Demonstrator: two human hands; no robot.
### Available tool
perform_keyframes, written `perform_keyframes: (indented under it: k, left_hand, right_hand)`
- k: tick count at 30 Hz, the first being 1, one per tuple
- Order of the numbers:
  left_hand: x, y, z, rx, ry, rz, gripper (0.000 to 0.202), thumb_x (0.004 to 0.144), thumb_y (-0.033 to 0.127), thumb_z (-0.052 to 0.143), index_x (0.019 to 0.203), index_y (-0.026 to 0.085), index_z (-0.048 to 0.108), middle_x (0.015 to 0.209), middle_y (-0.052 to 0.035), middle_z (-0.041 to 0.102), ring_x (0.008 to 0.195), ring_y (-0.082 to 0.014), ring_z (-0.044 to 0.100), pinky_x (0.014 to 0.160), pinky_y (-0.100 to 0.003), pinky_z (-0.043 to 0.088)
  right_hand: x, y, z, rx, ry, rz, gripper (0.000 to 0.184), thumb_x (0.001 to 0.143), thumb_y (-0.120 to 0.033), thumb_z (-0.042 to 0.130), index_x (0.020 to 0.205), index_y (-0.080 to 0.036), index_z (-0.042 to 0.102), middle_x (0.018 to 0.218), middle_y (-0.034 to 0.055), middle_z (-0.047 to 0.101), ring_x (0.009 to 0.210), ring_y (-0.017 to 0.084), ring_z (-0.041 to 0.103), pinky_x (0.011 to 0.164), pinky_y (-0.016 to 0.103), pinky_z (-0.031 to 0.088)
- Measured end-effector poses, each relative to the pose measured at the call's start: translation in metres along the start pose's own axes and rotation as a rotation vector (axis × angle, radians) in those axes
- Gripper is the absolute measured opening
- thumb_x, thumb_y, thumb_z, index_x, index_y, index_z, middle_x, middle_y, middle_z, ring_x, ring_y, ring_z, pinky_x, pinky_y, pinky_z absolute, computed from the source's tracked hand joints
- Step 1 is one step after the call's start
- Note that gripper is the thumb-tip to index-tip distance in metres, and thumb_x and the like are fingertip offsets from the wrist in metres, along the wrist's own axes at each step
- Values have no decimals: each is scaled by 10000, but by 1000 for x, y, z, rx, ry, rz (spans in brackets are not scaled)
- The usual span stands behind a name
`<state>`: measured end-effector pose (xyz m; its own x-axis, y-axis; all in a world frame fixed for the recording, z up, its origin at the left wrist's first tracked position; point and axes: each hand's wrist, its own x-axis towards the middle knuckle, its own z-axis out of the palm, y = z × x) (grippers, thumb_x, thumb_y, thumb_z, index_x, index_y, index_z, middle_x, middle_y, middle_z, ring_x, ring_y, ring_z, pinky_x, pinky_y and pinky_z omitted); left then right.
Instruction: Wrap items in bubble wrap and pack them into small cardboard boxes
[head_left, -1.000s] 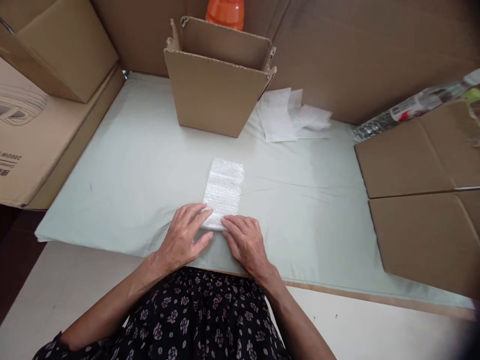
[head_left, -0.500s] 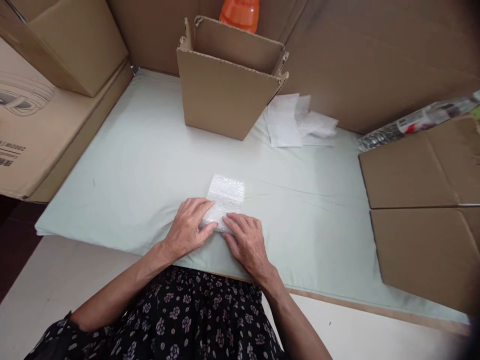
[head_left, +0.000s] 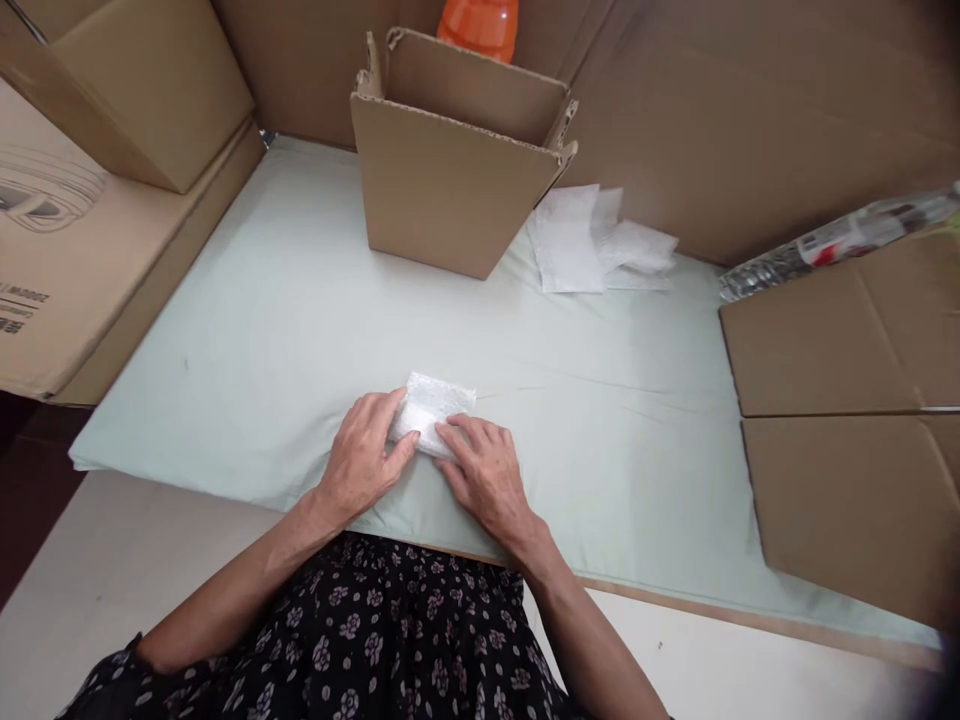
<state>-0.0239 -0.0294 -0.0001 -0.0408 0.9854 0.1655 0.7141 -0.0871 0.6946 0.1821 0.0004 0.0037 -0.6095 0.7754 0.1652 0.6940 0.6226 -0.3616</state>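
A small piece of white bubble wrap (head_left: 433,405), rolled up into a short bundle, lies on the pale green cloth (head_left: 262,330) near its front edge. My left hand (head_left: 366,455) presses on the roll's left end with curled fingers. From the right, my right hand (head_left: 484,472) holds the roll with its fingers pressed on it. Only the far part of the bundle shows beyond my fingertips.
An open cardboard box (head_left: 450,185) stands at the back, an orange bottle (head_left: 478,25) behind it. More white wrap pieces (head_left: 592,245) lie to its right. Flat cardboard sheets (head_left: 847,420) cover the right side, a plastic bottle (head_left: 832,245) above them. Large boxes (head_left: 82,200) stand left.
The bubble wrap strip has been rolled away from me and is now much shorter. Both hands moved forward with it.
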Motion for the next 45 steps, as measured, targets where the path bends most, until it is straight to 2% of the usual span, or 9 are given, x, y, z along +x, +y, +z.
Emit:
perform_keyframes:
  k: [5, 9, 16, 21, 28, 32, 37, 40, 45]
  left_hand:
    - [-19, 6, -6, -472, -21, -289, 666, 925, 319, 590, 1511, 182, 303, 1354, -176, 587, 1138, -235, 662, 928, -397, 586]
    - [-19, 15, -3, -729, -169, -370, 684, 947, 293, 537, 1541, 146, 230, 1314, -179, 644, 1148, -240, 680, 957, -390, 585]
    - [-9, 28, -5, -562, -303, -191, 800, 851, 175, 593, 1573, 181, 248, 1270, -128, 669, 1105, -233, 679, 988, -375, 558]
    - [-4, 30, 11, -642, -305, -171, 817, 852, 207, 588, 1581, 190, 219, 1193, -111, 665, 1081, -220, 667, 999, -406, 547]
    - [6, 18, 32, -575, -388, -209, 748, 856, 124, 524, 1559, 200, 282, 963, -48, 674, 855, -181, 661, 841, -362, 578]
    - [46, 14, 8, -309, -372, 123, 636, 874, 187, 594, 1485, 240, 425, 1118, -73, 693, 975, -214, 681, 864, -360, 589]
    - [149, 29, -57, 140, 232, 488, 494, 924, 195, 591, 1410, 232, 512, 1371, -132, 585, 1282, -279, 558, 1102, -478, 467]
    - [210, 34, -81, 290, 415, 526, 494, 902, 173, 580, 1391, 204, 522, 1415, -127, 541, 1401, -323, 448, 1165, -543, 362]
    - [263, 20, -73, 369, 405, 468, 419, 892, 120, 500, 1300, 176, 578, 1165, -96, 651, 1205, -288, 576, 1104, -520, 380]
  right_hand:
    - [5, -2, 0, 209, 129, 64, 274, 999, -254, 538, 1251, -208, 636, 1122, 95, 737, 988, 245, 652, 850, 406, 484]
    - [-1, -7, -7, 451, 23, 95, 252, 998, -288, 550, 1223, -224, 645, 1115, 72, 747, 966, 217, 674, 864, 379, 516]
    - [3, 10, -28, 721, -125, 175, 683, 858, -596, 693, 1402, -207, 551, 1294, 128, 665, 1064, 242, 670, 923, 384, 553]
    - [11, 16, -30, 882, -23, 283, 283, 912, -449, 663, 1047, -205, 712, 995, 53, 729, 877, 191, 669, 787, 294, 546]
    - [15, 36, -35, 888, -74, 350, 307, 854, -368, 696, 1111, -205, 663, 948, 30, 707, 840, 186, 646, 751, 285, 541]
    - [27, 54, -57, 769, -111, 290, 123, 862, -320, 681, 896, -208, 644, 784, -12, 661, 718, 155, 612, 659, 251, 513]
    - [63, 74, -118, 694, 179, 297, 176, 840, -316, 724, 964, -224, 640, 782, -6, 649, 674, 145, 612, 591, 247, 514]
    - [107, 77, -156, 722, 445, 244, 315, 813, -343, 772, 1067, -248, 612, 834, -7, 643, 684, 147, 620, 573, 266, 536]
    - [213, 93, -185, 505, 653, 81, 293, 862, -450, 698, 997, -217, 584, 901, 6, 623, 782, 147, 629, 647, 292, 536]
